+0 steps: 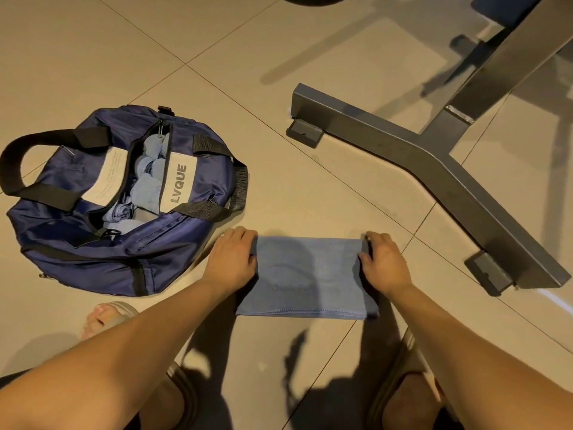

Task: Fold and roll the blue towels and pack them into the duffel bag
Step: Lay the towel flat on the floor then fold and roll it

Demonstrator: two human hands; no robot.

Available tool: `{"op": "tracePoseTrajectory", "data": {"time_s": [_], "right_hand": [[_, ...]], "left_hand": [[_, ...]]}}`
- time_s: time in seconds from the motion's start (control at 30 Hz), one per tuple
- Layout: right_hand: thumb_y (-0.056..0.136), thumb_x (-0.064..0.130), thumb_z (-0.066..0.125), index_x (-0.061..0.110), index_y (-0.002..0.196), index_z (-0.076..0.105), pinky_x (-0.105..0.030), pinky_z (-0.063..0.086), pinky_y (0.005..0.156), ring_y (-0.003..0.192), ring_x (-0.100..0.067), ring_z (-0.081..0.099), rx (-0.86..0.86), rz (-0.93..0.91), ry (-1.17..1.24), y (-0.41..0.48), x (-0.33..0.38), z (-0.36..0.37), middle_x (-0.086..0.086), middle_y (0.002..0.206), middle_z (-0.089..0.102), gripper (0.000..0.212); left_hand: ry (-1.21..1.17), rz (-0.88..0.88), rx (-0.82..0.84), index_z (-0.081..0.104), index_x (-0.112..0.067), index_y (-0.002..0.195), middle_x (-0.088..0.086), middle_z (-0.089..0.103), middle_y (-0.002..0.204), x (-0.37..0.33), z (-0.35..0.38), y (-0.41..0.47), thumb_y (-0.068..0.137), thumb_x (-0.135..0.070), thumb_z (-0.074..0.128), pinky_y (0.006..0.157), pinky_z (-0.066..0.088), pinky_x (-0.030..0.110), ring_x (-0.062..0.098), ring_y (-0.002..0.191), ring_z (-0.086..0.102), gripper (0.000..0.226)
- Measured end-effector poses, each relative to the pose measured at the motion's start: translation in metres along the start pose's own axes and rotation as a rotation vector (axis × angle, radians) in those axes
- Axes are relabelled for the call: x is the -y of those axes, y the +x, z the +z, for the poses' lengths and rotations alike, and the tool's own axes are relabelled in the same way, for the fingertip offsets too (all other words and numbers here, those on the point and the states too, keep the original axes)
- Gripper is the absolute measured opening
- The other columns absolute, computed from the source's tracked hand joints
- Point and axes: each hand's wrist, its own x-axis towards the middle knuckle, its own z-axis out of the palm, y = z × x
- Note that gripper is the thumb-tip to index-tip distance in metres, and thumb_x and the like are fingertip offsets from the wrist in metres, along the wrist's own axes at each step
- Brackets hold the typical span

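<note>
The navy duffel bag [173,243] shows "LVQUE" in dark capitals on a pale grey panel [179,183] beside its opening. The opposite panel [107,176] bears print too small to read. A faint mark on the blue towel [307,274] is illegible.

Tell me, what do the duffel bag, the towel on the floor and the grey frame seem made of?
Duffel bag: probably nylon-like synthetic; navy, slightly shiny, softly creased. Blue towel: likely microfibre or thin terry; matte, with a stitched hem. Grey frame: apparently painted steel; grey square tube with a weld seam.
</note>
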Motion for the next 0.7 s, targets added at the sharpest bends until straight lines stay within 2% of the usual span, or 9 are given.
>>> {"op": "tracePoseTrajectory", "data": {"time_s": [0.1,0.2,0.3,0.37,0.4,0.47,0.57,0.63,0.7], "right_hand": [[0.081,0.016,0.077,0.009,0.135,0.048,-0.042,0.051,0.089,0.109,-0.034,0.057,0.115,0.317,0.229,0.019,0.003,-0.004,-0.013,0.124,0.057,0.062],[0.077,0.014,0.081,0.005,0.109,0.06,-0.04,0.052,0.076,0.09,-0.029,0.061,0.207,0.455,0.322,0.019,0.003,-0.005,-0.014,0.108,0.066,0.039],[0.076,0.011,0.08,0.0,0.099,0.069,-0.043,0.057,0.078,0.087,-0.029,0.069,0.217,0.468,0.477,0.011,0.003,-0.01,-0.015,0.099,0.072,0.028],[0.078,0.007,0.077,0.002,0.101,0.071,-0.039,0.058,0.076,0.09,-0.027,0.071,0.25,0.443,0.578,0.006,0.008,-0.021,-0.014,0.101,0.074,0.024],[0.08,0.005,0.076,0.003,0.103,0.07,-0.035,0.059,0.072,0.089,-0.026,0.071,0.28,0.421,0.622,0.003,0.011,-0.026,-0.014,0.102,0.074,0.024],[0.082,0.002,0.075,0.002,0.106,0.067,-0.029,0.055,0.067,0.084,-0.022,0.07,0.334,0.352,0.643,-0.001,0.021,-0.039,-0.014,0.102,0.073,0.025],[0.081,0.002,0.078,-0.002,0.103,0.062,-0.027,0.053,0.062,0.076,-0.02,0.069,0.353,0.255,0.609,-0.004,0.039,-0.054,-0.012,0.091,0.071,0.028],[0.078,0.003,0.081,-0.005,0.104,0.062,-0.024,0.053,0.059,0.067,-0.014,0.067,0.361,0.197,0.577,-0.005,0.05,-0.062,-0.009,0.082,0.069,0.033],[0.077,0.005,0.083,-0.005,0.107,0.061,-0.021,0.053,0.058,0.062,-0.009,0.066,0.353,0.165,0.563,-0.007,0.058,-0.072,-0.004,0.077,0.068,0.038]], "left_hand": [[0.008,-0.045,0.114,0.058,-0.023,0.118,0.0,0.06,0.112,0.003,-0.006,0.015,0.085,-0.03,0.067,0.092,0.046,0.038,0.023,0.106,0.055,0.035],[0.09,-0.105,0.247,0.058,-0.022,0.092,0.0,0.059,0.096,-0.005,-0.019,0.025,0.084,-0.03,0.068,0.073,0.042,0.033,0.023,0.09,0.057,0.015],[0.328,-0.146,0.426,0.063,-0.019,0.109,0.005,0.066,0.108,-0.022,-0.035,0.033,0.088,-0.029,0.065,0.079,0.05,0.037,0.024,0.095,0.062,0.023],[0.495,-0.053,0.452,0.061,-0.018,0.118,0.006,0.066,0.114,-0.036,-0.043,0.041,0.089,-0.029,0.062,0.089,0.048,0.04,0.027,0.105,0.062,0.031],[0.47,0.014,0.423,0.06,-0.018,0.121,0.006,0.064,0.118,-0.044,-0.044,0.047,0.088,-0.032,0.062,0.089,0.046,0.041,0.028,0.109,0.061,0.036],[0.123,0.13,0.376,0.057,-0.02,0.131,0.004,0.06,0.129,-0.062,-0.04,0.057,0.086,-0.037,0.067,0.093,0.044,0.04,0.028,0.119,0.057,0.049],[-0.58,0.105,0.47,0.052,-0.021,0.142,-0.004,0.053,0.145,-0.104,-0.043,0.066,0.084,-0.028,0.082,0.107,0.046,0.033,0.016,0.131,0.053,0.066],[-0.694,0.1,0.521,0.057,-0.018,0.139,-0.001,0.058,0.14,-0.125,-0.048,0.071,0.083,-0.022,0.083,0.107,0.046,0.029,0.014,0.126,0.056,0.062],[-0.742,0.076,0.562,0.065,-0.015,0.129,0.003,0.068,0.121,-0.134,-0.056,0.074,0.084,-0.02,0.082,0.099,0.053,0.031,0.017,0.111,0.065,0.049]]}}
